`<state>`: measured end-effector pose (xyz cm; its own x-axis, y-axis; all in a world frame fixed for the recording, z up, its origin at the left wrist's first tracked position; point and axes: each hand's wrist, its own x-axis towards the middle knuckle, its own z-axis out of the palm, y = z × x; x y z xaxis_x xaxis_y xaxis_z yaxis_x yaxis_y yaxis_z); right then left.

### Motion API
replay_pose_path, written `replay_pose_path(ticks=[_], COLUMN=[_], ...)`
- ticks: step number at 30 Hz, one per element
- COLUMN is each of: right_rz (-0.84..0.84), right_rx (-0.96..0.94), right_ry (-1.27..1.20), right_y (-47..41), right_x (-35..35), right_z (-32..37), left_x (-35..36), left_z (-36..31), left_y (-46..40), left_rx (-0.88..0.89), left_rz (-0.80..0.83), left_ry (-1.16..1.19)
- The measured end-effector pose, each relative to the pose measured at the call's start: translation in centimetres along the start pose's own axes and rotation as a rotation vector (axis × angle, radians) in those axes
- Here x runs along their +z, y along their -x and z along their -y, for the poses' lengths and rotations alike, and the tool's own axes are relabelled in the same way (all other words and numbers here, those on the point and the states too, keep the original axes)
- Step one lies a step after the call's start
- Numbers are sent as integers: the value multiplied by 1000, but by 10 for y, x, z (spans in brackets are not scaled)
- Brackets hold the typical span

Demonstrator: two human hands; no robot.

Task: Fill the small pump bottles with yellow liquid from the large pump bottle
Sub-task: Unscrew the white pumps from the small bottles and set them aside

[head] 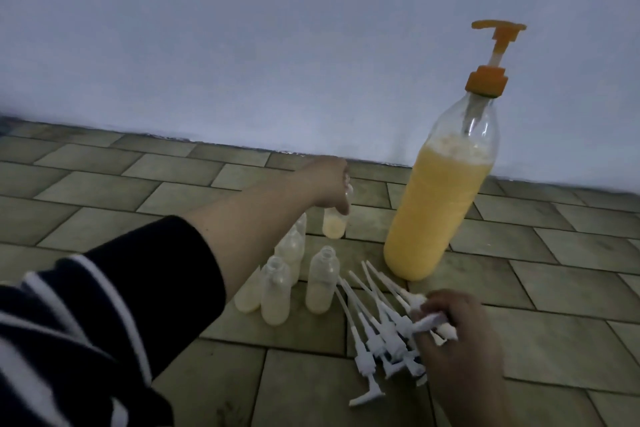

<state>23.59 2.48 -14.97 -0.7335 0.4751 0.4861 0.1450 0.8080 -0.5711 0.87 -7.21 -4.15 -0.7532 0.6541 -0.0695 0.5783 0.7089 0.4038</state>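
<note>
Large pump bottle upright on tiled floor, right of centre, near wall. Cluster of small bottles left of it; one small bottle at cluster's far end, under left hand. Pile of loose pump heads in front of large bottle, right hand on it.

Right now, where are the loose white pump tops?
The white pump tops lie heaped on the tiled floor, lower centre-right of the head view, under the right hand, before the large pump bottle.
</note>
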Motion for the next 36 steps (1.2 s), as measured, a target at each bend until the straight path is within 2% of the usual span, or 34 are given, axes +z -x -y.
replay_pose_path(ticks=[4,11,13,15,19,21,25,28,31,36], right_rz=[189,284,272,239,143,101,-5,-114,-202,-258], right_rx=[-50,-142,-157,-179,-174,-152,-142,-169,-217,-277], right_ry=[1,-120,-139,-156,-159,-163,-170,-238,-316,-355], right_y=[8,6,7,6,-1,-6,-25,-44,-60,-73], right_x=[14,11,10,6,-11,-20,-35,-47,-56,-62], right_z=[-15,-27,-29,-30,-34,-32,-17,3,21,35], left_x=[13,19,7,-13,-15,12,74,90,87,85], left_z=[-1,1,0,0,13,17,28,37,41,40], left_y=[-6,-3,5,23,104,150,180,174,168,163], left_rx=[-42,-93,-107,-116,-118,-184,-319,-226,-233,-193], left_rz=[97,141,101,-74,-684,-795,-652,-617,-559,-558], left_ry=[-139,-215,-177,-2,482,511,329,127,104,93])
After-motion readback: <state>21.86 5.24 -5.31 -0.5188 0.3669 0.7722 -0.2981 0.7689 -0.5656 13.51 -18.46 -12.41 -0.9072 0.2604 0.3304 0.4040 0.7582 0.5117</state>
